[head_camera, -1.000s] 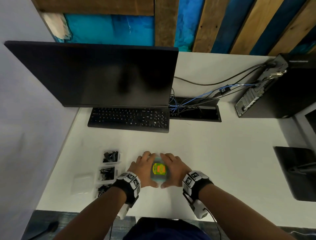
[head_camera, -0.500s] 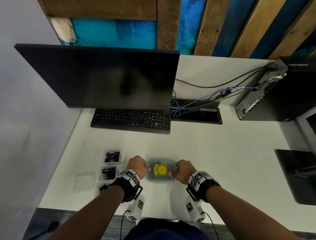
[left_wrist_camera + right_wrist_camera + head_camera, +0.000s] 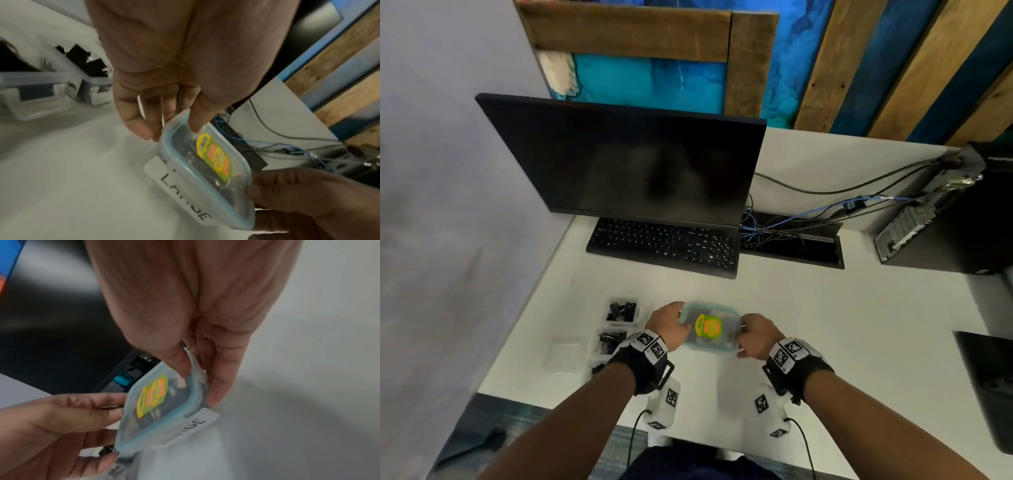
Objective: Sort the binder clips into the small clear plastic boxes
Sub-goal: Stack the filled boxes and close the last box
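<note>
Lidded clear box (image 3: 710,328) with blue seal rim and yellow-green sticker (image 3: 214,155) held between both grips over the white desk (image 3: 825,325). Left hand (image 3: 669,325) pinches its left end, thumb on the lid. Right hand (image 3: 755,335) pinches the right-end latch. Side label (image 3: 180,188) handwritten, partly legible. Left of the left grip: open boxes holding black binder clips (image 3: 621,310).

Lidded box (image 3: 710,327) on the worktop (image 3: 825,325), between both hands; open boxes (image 3: 621,311) to its left; keyboard (image 3: 664,246) behind.
</note>
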